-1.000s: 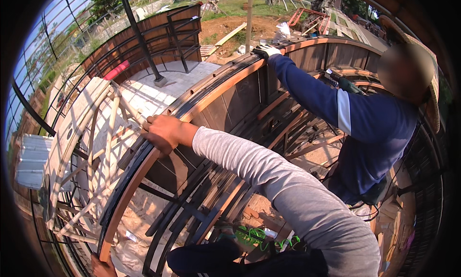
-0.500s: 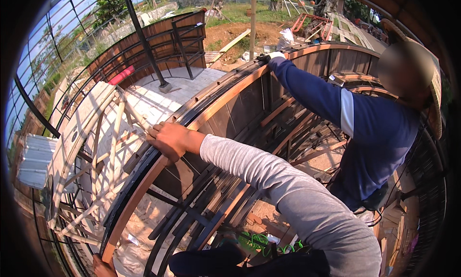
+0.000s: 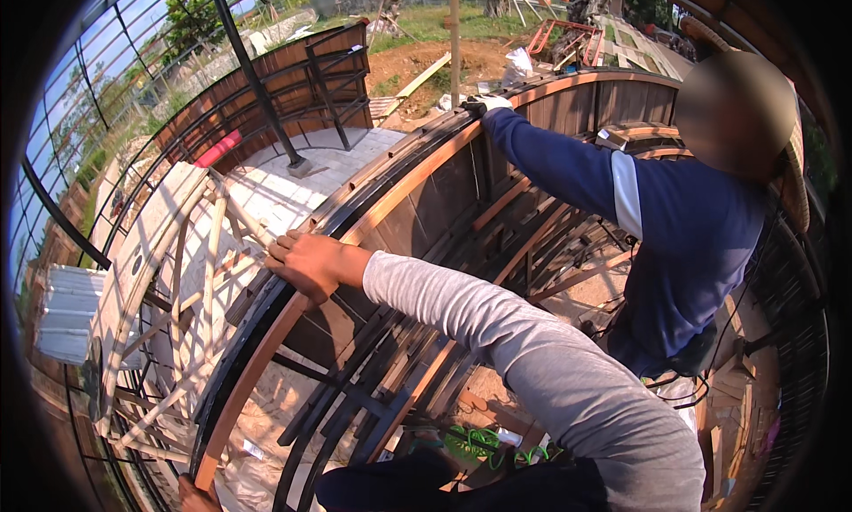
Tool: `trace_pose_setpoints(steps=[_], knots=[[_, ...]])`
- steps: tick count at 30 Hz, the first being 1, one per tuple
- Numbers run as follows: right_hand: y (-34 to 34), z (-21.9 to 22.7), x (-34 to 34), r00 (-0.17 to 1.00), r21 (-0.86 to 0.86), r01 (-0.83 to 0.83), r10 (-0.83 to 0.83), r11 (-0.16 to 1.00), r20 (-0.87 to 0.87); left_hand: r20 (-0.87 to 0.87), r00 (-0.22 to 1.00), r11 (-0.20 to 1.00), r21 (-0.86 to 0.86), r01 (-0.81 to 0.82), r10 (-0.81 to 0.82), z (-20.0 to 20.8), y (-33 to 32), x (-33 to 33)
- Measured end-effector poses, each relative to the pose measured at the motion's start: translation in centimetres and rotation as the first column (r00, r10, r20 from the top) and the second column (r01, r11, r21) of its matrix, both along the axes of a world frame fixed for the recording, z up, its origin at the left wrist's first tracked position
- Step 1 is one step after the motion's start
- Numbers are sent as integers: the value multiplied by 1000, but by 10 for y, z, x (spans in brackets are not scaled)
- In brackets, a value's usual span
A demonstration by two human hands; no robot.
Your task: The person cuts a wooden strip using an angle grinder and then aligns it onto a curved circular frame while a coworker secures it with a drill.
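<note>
A long curved rail (image 3: 388, 213), a light brown wood strip beside a black metal band, tops a curved wall of dark wood boards (image 3: 426, 217). My right hand (image 3: 311, 265), on a grey-sleeved arm, grips over this rail with its fingers bent across the top. Low at the left edge of the rail, my left hand (image 3: 197, 494) holds the wood strip; only part of it shows, and its fingertips are hidden. Farther along, a co-worker's gloved hand (image 3: 486, 106) rests on the same rail.
The co-worker (image 3: 692, 228), in a dark blue top and a straw hat, stands at the right inside the curve. Black metal bars (image 3: 351, 405) cross below my arm. A bamboo frame (image 3: 213, 255) stands at left, with a black post (image 3: 257, 82) beyond. A green hose (image 3: 475, 443) lies below.
The view has shifted slightly, so the scene sits a little farther left. Both my hands keep their places on the rail, and the co-worker's hand stays on it too.
</note>
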State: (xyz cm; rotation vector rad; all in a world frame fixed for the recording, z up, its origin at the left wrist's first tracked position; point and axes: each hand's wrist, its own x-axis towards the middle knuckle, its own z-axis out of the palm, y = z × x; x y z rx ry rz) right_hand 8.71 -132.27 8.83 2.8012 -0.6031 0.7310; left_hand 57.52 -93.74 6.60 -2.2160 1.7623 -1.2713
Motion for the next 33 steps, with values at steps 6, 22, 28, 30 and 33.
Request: trace_pose_setpoints(steps=[6, 22, 28, 30, 33], knots=[[-2, 0, 1, 1000, -7, -12, 12, 1000, 3, -55, 998, 1000, 14, -25, 25, 2, -1, -9], [-16, -2, 9, 998, 7, -70, 70, 997, 1, -333, 935, 993, 66, -103, 119, -22, 11, 10], [-26, -8, 7, 998, 65, -34, 37, 997, -47, -289, 953, 996, 23, -91, 94, -27, 4, 10], [-24, -5, 9, 998, 61, -43, 46, 997, -42, -237, 968, 996, -9, -86, 82, -30, 9, 15], [-21, -3, 8, 998, 55, -43, 45, 998, -37, -163, 986, 998, -58, -32, 22, -35, 8, 18]])
